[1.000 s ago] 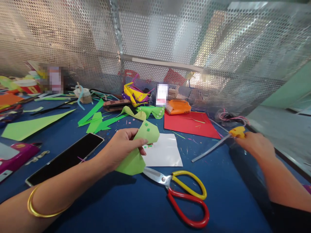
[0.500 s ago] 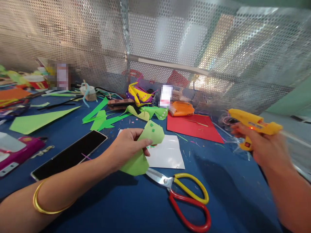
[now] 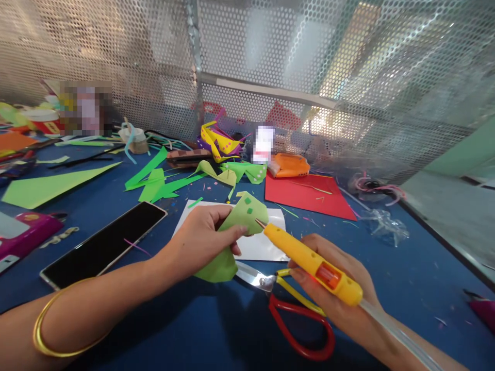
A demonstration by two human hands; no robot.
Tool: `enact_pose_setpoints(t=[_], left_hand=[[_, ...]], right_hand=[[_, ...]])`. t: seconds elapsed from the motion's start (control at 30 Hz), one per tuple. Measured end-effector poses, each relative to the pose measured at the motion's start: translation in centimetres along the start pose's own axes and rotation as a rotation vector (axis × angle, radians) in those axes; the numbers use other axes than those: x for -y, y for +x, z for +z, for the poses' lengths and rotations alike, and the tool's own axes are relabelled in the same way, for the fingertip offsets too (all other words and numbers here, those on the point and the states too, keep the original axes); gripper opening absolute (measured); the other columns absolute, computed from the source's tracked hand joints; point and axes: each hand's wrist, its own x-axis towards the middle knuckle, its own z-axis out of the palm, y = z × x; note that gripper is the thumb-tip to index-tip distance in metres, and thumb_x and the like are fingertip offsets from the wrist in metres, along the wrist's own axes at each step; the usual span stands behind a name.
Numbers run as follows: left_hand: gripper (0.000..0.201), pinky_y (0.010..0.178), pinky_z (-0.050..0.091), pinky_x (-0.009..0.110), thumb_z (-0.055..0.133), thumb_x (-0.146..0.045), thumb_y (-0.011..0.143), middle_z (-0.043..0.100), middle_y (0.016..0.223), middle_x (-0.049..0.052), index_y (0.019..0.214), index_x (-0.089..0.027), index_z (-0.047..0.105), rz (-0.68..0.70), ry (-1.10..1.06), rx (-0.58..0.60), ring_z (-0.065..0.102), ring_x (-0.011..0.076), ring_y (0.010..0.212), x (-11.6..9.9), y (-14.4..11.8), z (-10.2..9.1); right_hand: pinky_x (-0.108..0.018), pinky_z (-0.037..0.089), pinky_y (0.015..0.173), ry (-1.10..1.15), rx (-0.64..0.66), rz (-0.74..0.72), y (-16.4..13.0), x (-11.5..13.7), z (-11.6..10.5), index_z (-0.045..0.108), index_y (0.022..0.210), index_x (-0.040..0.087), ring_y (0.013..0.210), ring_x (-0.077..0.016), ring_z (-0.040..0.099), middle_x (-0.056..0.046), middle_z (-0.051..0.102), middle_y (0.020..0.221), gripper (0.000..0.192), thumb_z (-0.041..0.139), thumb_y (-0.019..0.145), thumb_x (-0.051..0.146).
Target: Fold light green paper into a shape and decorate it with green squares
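Note:
My left hand [image 3: 211,234] pinches a light green foam sheet piece [image 3: 247,214] with darker green squares stuck on it. Its lower part hangs beneath my fingers. In my right hand [image 3: 340,278] is a yellow hot glue gun [image 3: 305,257], a clear glue stick [image 3: 398,335] running out of its back end. The metal nozzle points at the right edge of the green piece, at or very close to it. Under the left hand lies a white sheet [image 3: 270,247]. Scissors [image 3: 301,330] with one red and one yellow handle rest below, partly covered by the right hand.
A black-screened phone [image 3: 104,245] lies left of my forearm, beside a purple and white object [image 3: 23,234]. Green scraps [image 3: 158,183], a red sheet [image 3: 309,196] and an orange item [image 3: 290,166] sit farther back. Perforated metal panels [image 3: 263,56] stand behind the blue table.
My right hand has brought the glue gun from the far right leftward to the green foam piece. My left hand keeps its hold almost in place.

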Motion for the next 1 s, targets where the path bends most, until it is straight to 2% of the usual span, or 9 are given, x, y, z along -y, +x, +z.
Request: enact_pose_setpoints(t=[0.2, 0.7, 1.0], left_hand=[[0.009, 0.043, 0.046, 0.018, 0.065, -0.029, 0.078, 0.066, 0.052, -0.004, 0.078, -0.021, 0.069, -0.001, 0.003, -0.01, 0.059, 0.0113, 0.042, -0.07, -0.01, 0.07], [0.007, 0.043, 0.046, 0.014, 0.063, -0.024, 0.081, 0.065, 0.052, -0.007, 0.079, -0.021, 0.069, 0.001, 0.016, 0.006, 0.057, 0.0065, 0.039, -0.41, -0.15, 0.05], [0.007, 0.042, 0.046, 0.014, 0.063, -0.022, 0.08, 0.065, 0.051, -0.008, 0.08, -0.02, 0.069, 0.008, 0.013, 0.004, 0.06, 0.0078, 0.041, -0.41, -0.1, 0.08]], right_hand=[[-0.026, 0.041, 0.054, -0.039, 0.06, 0.023, -0.1, -0.19, 0.37, 0.051, 0.078, 0.024, 0.061, -0.0136, 0.054, 0.001, 0.059, 0.075, 0.016, 0.057, 0.088, 0.035], [-0.025, 0.038, 0.052, -0.129, 0.068, -0.017, -0.36, -0.57, 0.34, 0.051, 0.081, 0.022, 0.058, -0.0111, 0.051, 0.002, 0.055, 0.074, 0.02, 0.053, 0.091, 0.039], [-0.025, 0.035, 0.049, -0.169, 0.075, -0.02, -0.37, -0.61, 0.29, 0.05, 0.078, 0.022, 0.055, -0.0101, 0.049, 0.003, 0.054, 0.072, 0.022, 0.052, 0.091, 0.039]])
